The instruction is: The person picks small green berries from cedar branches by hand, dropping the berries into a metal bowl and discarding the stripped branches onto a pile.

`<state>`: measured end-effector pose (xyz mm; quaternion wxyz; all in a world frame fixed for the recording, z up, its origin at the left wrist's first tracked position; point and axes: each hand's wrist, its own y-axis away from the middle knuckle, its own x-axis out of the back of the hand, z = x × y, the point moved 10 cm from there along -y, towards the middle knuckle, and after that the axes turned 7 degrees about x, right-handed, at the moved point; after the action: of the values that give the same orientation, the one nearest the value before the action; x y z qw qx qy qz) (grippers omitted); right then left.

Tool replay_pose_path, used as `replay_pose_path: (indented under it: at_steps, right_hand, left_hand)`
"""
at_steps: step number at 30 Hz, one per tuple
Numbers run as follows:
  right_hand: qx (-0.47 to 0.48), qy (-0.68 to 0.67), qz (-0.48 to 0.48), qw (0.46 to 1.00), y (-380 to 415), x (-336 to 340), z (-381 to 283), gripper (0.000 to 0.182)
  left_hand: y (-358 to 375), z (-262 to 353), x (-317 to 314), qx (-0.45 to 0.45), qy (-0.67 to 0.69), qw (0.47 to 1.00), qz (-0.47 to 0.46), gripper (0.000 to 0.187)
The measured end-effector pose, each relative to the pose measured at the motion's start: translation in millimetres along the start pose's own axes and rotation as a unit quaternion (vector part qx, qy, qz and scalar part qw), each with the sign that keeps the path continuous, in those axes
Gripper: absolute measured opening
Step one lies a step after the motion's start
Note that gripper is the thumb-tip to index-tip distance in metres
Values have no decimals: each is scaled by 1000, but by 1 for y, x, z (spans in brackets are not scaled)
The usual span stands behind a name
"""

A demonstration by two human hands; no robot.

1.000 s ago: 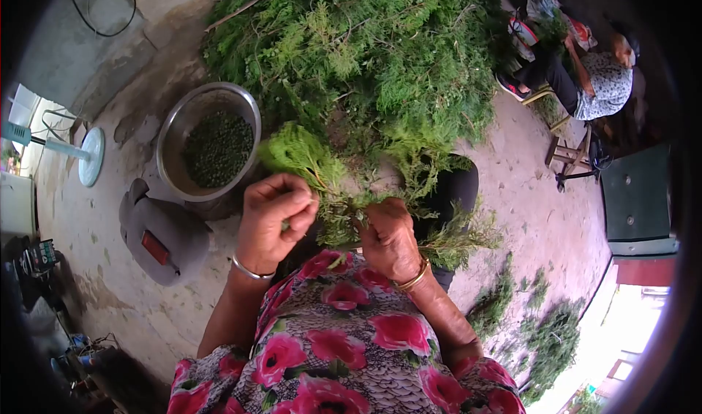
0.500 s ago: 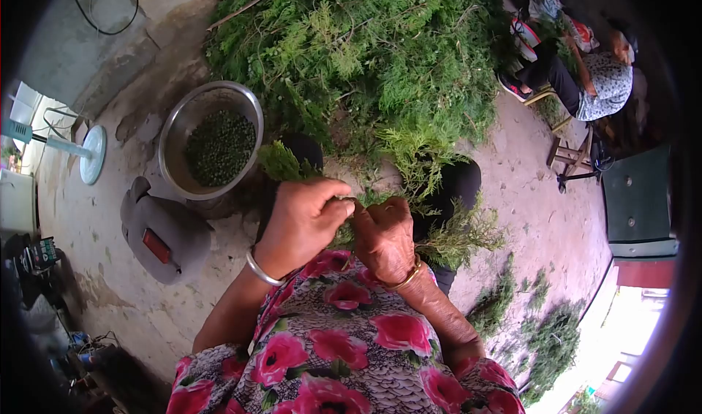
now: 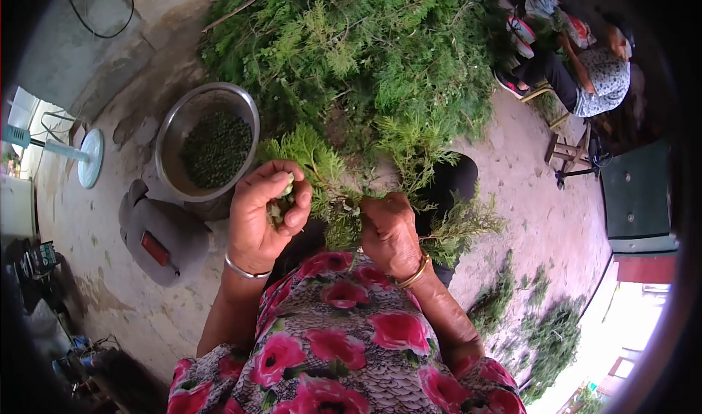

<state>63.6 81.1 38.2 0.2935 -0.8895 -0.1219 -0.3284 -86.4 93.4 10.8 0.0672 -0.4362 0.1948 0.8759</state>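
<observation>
My left hand [image 3: 259,213] is curled around several small pale-green cones [image 3: 279,206], held just below the metal basin. Closed in a fist, my right hand [image 3: 391,235] grips a leafy evergreen branch [image 3: 314,158] whose feathery sprays spread to both sides over my lap. The two hands are apart, with part of the branch between them. At the upper left stands the wide metal basin [image 3: 162,154], partly filled with small round green cones [image 3: 217,149].
A big heap of evergreen branches [image 3: 358,56] lies ahead. Left are a grey stool [image 3: 172,231] with a red phone-like object [image 3: 154,248] on it, and a pale-blue fan [image 3: 91,158]. Another person [image 3: 603,81] sits at upper right. Loose sprigs [image 3: 552,341] lie at lower right.
My left hand has pulled away from the branch to the left and turned, showing cones in its curled fingers. My right hand stays on the branch, nearly in place.
</observation>
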Motion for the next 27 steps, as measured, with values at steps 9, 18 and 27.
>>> replay_pose_path:
  at_steps: [9,18,27]
  right_hand:
    - [-52,13,-23,998,-4,-3,4,14]
    - [-39,-6,-40,998,0,-11,4,21]
    - [-30,-5,-41,999,-2,-9,0,21]
  left_hand:
    - [22,-1,-42,-199,-500,840,66,16]
    - [14,-14,-57,-235,-614,753,43,20]
    - [9,-19,-45,-168,-556,813,31,6]
